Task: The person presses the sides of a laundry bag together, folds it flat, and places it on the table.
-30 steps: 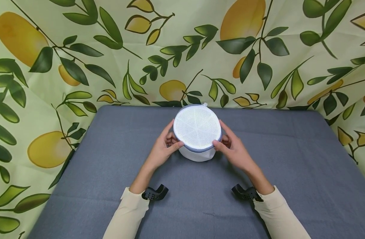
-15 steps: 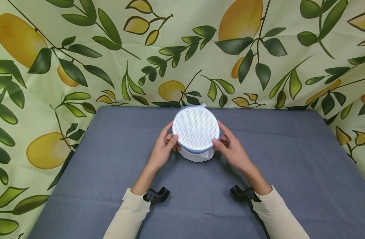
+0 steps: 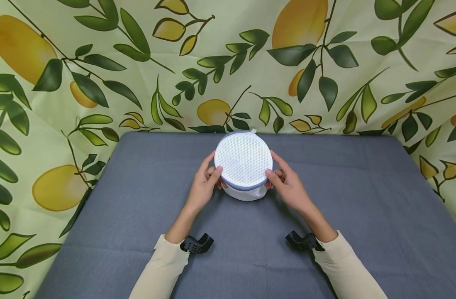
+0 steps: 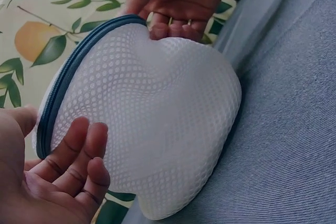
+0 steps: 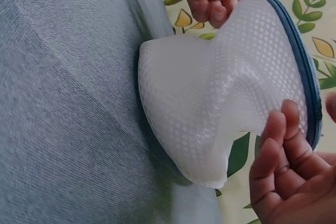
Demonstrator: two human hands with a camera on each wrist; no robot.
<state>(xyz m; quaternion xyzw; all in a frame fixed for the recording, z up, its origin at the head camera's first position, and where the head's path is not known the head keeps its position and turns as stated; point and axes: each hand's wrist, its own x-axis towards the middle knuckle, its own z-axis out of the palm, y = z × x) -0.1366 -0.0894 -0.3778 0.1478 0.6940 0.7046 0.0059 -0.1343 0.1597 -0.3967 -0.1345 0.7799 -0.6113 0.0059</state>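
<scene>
1. Through the head camera I had the zippered mesh laundry bag (image 3: 243,160) near the 12 o'clock edge of the grey bench (image 3: 343,187), its round lid facing up and tipped toward the wearer. Its base appeared to rest on the cloth.
2. The left grip (image 3: 203,185), a bare hand, pinched the rim between 8 and 9 o'clock, thumb on the lid's edge and the other fingers against or near the mesh wall.
3. The right grip (image 3: 289,185) mirrored it, pinching between 3 and 4 o'clock.
4. I judged that the opposed holds steadied the lid and spread it flat, because the wall looked limp: my right wrist view showed it buckled into a deep fold.
5. The blue zipper (image 5: 310,72) circled the rim, probably the stiffest part and so the natural place to hold. A small white tab (image 3: 254,131) stuck out at 1 o'clock, clear of the fingers. I could not tell whether anything lay inside.
6. Black wrist mounts (image 3: 196,243) sat at 7 and 5 o'clock from the bag, placed, I supposed, to watch each hand's work.
</scene>
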